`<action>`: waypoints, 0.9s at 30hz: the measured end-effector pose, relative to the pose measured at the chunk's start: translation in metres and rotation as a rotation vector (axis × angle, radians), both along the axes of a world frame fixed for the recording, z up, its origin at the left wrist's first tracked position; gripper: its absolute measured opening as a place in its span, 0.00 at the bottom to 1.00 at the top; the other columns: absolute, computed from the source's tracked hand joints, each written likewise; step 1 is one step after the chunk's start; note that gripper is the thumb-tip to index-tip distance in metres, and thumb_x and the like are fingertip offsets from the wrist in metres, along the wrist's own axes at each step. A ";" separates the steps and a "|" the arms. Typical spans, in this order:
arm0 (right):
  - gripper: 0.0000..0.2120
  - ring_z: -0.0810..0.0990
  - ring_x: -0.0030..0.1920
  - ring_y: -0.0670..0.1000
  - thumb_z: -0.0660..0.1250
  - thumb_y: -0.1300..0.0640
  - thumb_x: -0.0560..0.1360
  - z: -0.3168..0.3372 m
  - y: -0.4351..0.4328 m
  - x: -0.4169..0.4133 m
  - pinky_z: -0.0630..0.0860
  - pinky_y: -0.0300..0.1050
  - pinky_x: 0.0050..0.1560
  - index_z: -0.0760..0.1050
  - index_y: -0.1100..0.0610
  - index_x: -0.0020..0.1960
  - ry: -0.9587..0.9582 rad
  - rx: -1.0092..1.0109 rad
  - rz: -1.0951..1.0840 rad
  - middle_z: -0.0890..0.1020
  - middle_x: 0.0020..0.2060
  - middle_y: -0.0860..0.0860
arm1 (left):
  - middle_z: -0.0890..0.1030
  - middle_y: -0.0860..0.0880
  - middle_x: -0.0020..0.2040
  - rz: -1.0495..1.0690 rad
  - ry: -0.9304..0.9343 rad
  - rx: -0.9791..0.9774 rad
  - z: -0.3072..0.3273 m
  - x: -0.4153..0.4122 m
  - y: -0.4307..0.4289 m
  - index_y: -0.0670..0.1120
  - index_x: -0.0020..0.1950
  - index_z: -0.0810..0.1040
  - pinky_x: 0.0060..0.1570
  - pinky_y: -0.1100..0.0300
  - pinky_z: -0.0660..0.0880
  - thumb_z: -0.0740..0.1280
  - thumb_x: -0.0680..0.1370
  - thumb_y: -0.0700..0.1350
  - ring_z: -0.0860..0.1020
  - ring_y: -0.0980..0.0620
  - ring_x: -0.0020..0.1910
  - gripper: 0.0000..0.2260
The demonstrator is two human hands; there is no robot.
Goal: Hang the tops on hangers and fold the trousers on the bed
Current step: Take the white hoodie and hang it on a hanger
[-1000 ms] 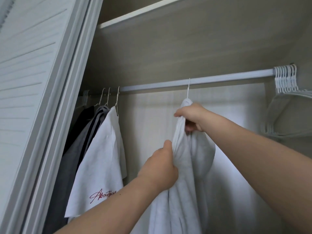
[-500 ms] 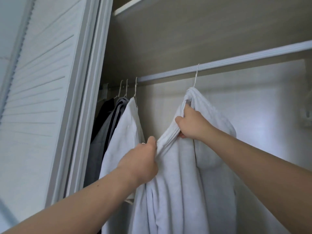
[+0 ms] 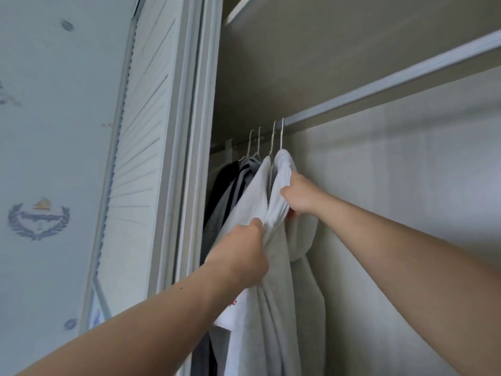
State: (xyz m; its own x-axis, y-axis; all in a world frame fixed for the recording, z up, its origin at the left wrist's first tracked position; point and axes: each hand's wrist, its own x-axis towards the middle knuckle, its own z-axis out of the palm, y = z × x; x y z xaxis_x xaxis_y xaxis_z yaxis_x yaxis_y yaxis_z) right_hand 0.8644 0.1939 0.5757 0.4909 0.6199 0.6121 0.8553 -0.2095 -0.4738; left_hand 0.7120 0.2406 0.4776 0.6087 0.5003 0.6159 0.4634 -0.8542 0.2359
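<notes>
My left forearm comes in from seven o'clock. My left hand [image 3: 240, 257] is clenched tight on a bunched fold of the white top [image 3: 273, 308], with the thumb uppermost and the back of the hand toward me. Just beyond it, at one o'clock from that hand, my right hand [image 3: 299, 199] is curled round the same top near its collar edge. Its fingers are tucked behind the cloth, and the arm reaches in from four o'clock.

The top hangs from a thin wire hanger [image 3: 282, 137], and part of it sags in a pouch below my right hand. Touching the top at nine o'clock is a white T-shirt [image 3: 253, 191] on its own hanger, with a scrap of red lettering low down. Further round at nine o'clock, a striped top [image 3: 245, 172] and a dark top [image 3: 223, 183] hang packed close together.

All the hooks sit on the pale rail [image 3: 393, 82], which climbs away toward two o'clock. Behind the clothes is the back wall [image 3: 406, 213]. At nine o'clock of the clothes stands the slatted door [image 3: 146, 158], and past it is the patterned wallpaper [image 3: 54, 131].
</notes>
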 end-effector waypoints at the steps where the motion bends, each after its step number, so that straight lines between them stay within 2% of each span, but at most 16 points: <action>1: 0.24 0.80 0.55 0.62 0.54 0.60 0.81 -0.001 0.006 0.000 0.80 0.54 0.54 0.61 0.58 0.77 -0.005 -0.005 0.002 0.78 0.61 0.63 | 0.72 0.48 0.42 0.015 0.004 -0.007 -0.001 0.000 0.002 0.47 0.48 0.64 0.29 0.55 0.66 0.60 0.75 0.36 0.72 0.49 0.35 0.08; 3: 0.25 0.80 0.53 0.59 0.54 0.59 0.81 -0.005 0.015 -0.001 0.80 0.51 0.51 0.59 0.56 0.79 -0.018 0.007 0.023 0.78 0.60 0.61 | 0.72 0.48 0.42 0.040 0.009 -0.015 -0.003 -0.002 0.005 0.48 0.48 0.64 0.28 0.56 0.66 0.60 0.75 0.36 0.72 0.49 0.35 0.08; 5: 0.24 0.80 0.49 0.55 0.55 0.55 0.81 -0.013 0.021 0.000 0.78 0.46 0.41 0.61 0.55 0.77 0.004 0.076 0.067 0.79 0.58 0.57 | 0.73 0.47 0.43 0.051 0.009 -0.019 -0.008 -0.005 0.009 0.48 0.50 0.64 0.28 0.55 0.70 0.60 0.76 0.37 0.74 0.48 0.36 0.08; 6: 0.22 0.80 0.45 0.53 0.57 0.52 0.81 -0.019 0.023 0.001 0.74 0.45 0.37 0.64 0.55 0.74 0.030 0.125 0.085 0.80 0.54 0.54 | 0.74 0.47 0.43 0.049 -0.001 -0.026 -0.011 -0.008 0.011 0.48 0.52 0.65 0.30 0.52 0.75 0.60 0.77 0.37 0.76 0.46 0.37 0.08; 8: 0.19 0.79 0.43 0.50 0.59 0.45 0.81 -0.032 0.023 -0.003 0.70 0.44 0.35 0.66 0.54 0.68 0.097 0.213 0.104 0.80 0.49 0.50 | 0.77 0.46 0.45 0.031 -0.031 -0.040 -0.015 -0.018 0.013 0.48 0.56 0.67 0.40 0.46 0.82 0.61 0.78 0.38 0.79 0.45 0.40 0.09; 9: 0.20 0.80 0.46 0.49 0.59 0.43 0.80 -0.040 0.022 -0.007 0.70 0.43 0.38 0.66 0.51 0.67 0.118 0.239 0.111 0.80 0.52 0.49 | 0.79 0.47 0.46 0.010 -0.051 -0.041 -0.018 -0.025 0.013 0.48 0.59 0.68 0.43 0.45 0.82 0.62 0.80 0.40 0.80 0.45 0.42 0.09; 11: 0.25 0.76 0.61 0.50 0.58 0.39 0.80 -0.057 0.016 -0.019 0.70 0.44 0.51 0.61 0.47 0.73 0.051 0.282 0.112 0.74 0.67 0.48 | 0.81 0.50 0.46 -0.053 -0.096 0.004 -0.025 -0.047 0.010 0.50 0.64 0.68 0.45 0.46 0.82 0.62 0.82 0.43 0.81 0.49 0.42 0.12; 13: 0.30 0.64 0.74 0.52 0.57 0.38 0.79 -0.075 0.002 -0.039 0.65 0.50 0.65 0.57 0.47 0.77 -0.149 0.350 0.074 0.64 0.76 0.48 | 0.81 0.54 0.47 -0.084 -0.143 0.125 -0.034 -0.077 0.006 0.52 0.65 0.69 0.47 0.48 0.80 0.62 0.82 0.48 0.80 0.52 0.45 0.12; 15: 0.31 0.56 0.78 0.53 0.55 0.38 0.79 -0.092 -0.013 -0.068 0.57 0.53 0.74 0.56 0.48 0.79 -0.371 0.379 0.088 0.60 0.79 0.49 | 0.78 0.56 0.53 -0.070 -0.166 0.215 -0.046 -0.116 0.002 0.55 0.63 0.68 0.47 0.51 0.79 0.61 0.81 0.54 0.79 0.52 0.50 0.12; 18: 0.32 0.48 0.81 0.51 0.50 0.36 0.79 -0.121 -0.031 -0.124 0.49 0.54 0.77 0.55 0.47 0.80 -0.485 0.287 0.167 0.54 0.81 0.46 | 0.74 0.59 0.62 0.017 -0.119 0.239 -0.068 -0.187 0.000 0.57 0.65 0.69 0.52 0.54 0.76 0.56 0.80 0.60 0.74 0.55 0.60 0.16; 21: 0.34 0.45 0.81 0.51 0.45 0.33 0.78 -0.151 -0.041 -0.191 0.48 0.58 0.77 0.53 0.46 0.80 -0.517 0.153 0.238 0.51 0.81 0.44 | 0.73 0.54 0.70 0.132 -0.045 0.260 -0.096 -0.269 -0.004 0.52 0.70 0.72 0.63 0.49 0.73 0.54 0.79 0.63 0.70 0.49 0.69 0.25; 24: 0.33 0.46 0.81 0.54 0.46 0.34 0.78 -0.181 -0.047 -0.269 0.50 0.61 0.77 0.54 0.46 0.80 -0.556 0.088 0.320 0.51 0.81 0.45 | 0.67 0.54 0.77 0.266 0.012 0.230 -0.129 -0.361 -0.017 0.54 0.75 0.68 0.72 0.47 0.65 0.52 0.79 0.66 0.61 0.48 0.78 0.28; 27: 0.33 0.48 0.81 0.55 0.45 0.34 0.78 -0.217 -0.057 -0.357 0.49 0.61 0.77 0.55 0.47 0.80 -0.549 0.029 0.446 0.52 0.81 0.45 | 0.61 0.55 0.81 0.373 0.031 0.179 -0.166 -0.460 -0.040 0.57 0.78 0.63 0.75 0.46 0.58 0.50 0.79 0.68 0.54 0.49 0.81 0.30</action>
State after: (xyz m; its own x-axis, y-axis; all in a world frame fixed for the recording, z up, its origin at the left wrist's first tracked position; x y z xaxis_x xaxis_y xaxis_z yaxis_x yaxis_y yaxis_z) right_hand 0.5071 0.1373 0.3592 -0.1901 0.6700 0.7176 0.9737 0.2224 0.0503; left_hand 0.2516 0.2003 0.3118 0.4253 0.5768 0.6974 0.7535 -0.6525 0.0802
